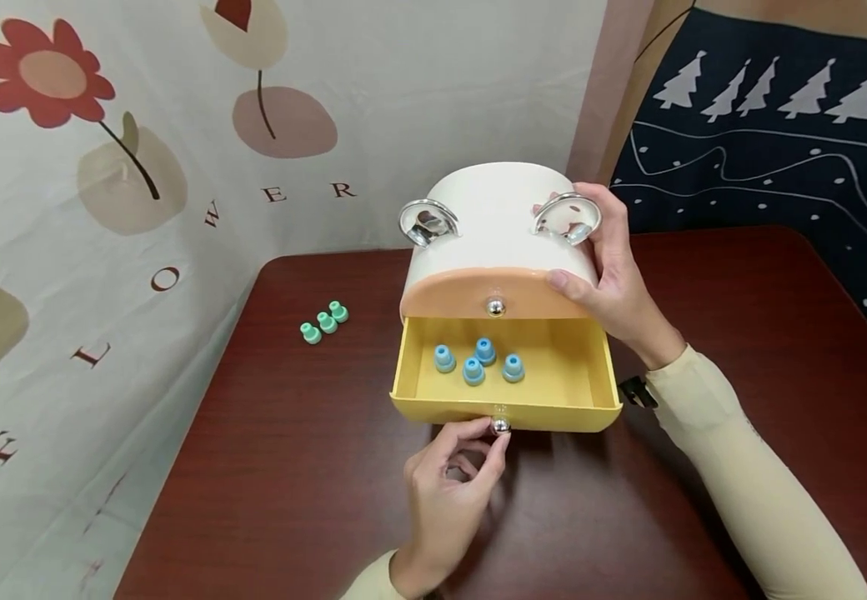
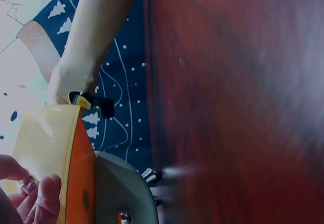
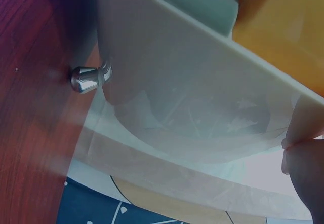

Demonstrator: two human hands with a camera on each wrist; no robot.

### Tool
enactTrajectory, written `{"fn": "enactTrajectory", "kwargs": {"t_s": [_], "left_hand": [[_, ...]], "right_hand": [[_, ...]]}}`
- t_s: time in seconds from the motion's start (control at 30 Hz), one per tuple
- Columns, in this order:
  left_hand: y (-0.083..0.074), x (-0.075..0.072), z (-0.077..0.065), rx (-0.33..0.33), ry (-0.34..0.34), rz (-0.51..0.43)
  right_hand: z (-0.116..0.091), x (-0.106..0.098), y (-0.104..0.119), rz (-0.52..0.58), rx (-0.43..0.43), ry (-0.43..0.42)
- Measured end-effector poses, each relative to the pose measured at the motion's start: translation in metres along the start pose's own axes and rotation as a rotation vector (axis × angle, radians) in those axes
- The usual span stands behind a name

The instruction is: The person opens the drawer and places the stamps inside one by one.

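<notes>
A small white drawer cabinet (image 1: 497,212) with silver ear-shaped loops on top stands on the table. Its yellow drawer (image 1: 553,392) is pulled out, and several small blue stepped pegs (image 1: 473,372) stand inside. My left hand (image 1: 444,492) pinches the silver knob (image 1: 501,426) on the drawer's front between thumb and fingers; the left wrist view shows the same knob (image 2: 29,184) between the fingertips. On the cabinet's right side, my right hand (image 1: 617,279) grips the body, thumb on the edge of the orange upper front (image 1: 448,296) and fingers behind the right ear loop.
Three small green pegs (image 1: 327,322) stand in a row on the dark red-brown table (image 1: 268,450), left of the cabinet. A flower-printed cloth (image 1: 418,100) hangs behind and to the left. At the right back hangs a dark blue tree-patterned cloth (image 1: 764,158).
</notes>
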State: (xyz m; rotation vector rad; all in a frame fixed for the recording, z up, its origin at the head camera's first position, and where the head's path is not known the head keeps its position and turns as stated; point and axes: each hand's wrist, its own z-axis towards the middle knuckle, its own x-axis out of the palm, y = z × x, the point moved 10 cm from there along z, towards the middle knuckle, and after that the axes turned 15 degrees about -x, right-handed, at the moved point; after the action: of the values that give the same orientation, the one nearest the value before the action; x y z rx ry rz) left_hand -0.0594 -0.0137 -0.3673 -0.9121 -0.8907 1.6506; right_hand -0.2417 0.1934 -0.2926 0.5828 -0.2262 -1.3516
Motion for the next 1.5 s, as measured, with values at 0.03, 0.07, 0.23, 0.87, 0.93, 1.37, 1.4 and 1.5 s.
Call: {"fn": "enactTrajectory", "kwargs": {"t_s": [0.03, 0.07, 0.23, 0.87, 0.93, 1.37, 1.4, 1.5], "left_hand": [[0.001, 0.000, 0.003, -0.004, 0.002, 0.001], [0.002, 0.000, 0.005, -0.007, 0.007, 0.000], [0.010, 0.003, 0.019, -0.043, 0.027, 0.000], [0.042, 0.017, 0.081, -0.115, 0.044, 0.084], [0.042, 0.017, 0.083, -0.112, 0.045, 0.084], [0.035, 0.022, 0.090, -0.024, 0.036, 0.108], [0.035, 0.022, 0.090, -0.025, 0.039, 0.107], [0.037, 0.023, 0.092, -0.033, 0.063, 0.095]], "right_hand": [[0.000, 0.000, 0.000, 0.007, 0.003, 0.001], [0.000, 0.001, -0.001, 0.009, 0.008, 0.005], [-0.001, 0.004, -0.005, 0.028, 0.025, 0.019], [-0.003, 0.007, -0.006, 0.042, 0.032, -0.026], [-0.003, 0.007, -0.006, 0.033, 0.035, -0.029], [0.001, 0.000, -0.001, 0.034, 0.056, -0.074], [0.001, 0.000, 0.000, 0.032, 0.056, -0.075], [0.000, -0.001, 0.000, 0.034, 0.050, -0.082]]}}
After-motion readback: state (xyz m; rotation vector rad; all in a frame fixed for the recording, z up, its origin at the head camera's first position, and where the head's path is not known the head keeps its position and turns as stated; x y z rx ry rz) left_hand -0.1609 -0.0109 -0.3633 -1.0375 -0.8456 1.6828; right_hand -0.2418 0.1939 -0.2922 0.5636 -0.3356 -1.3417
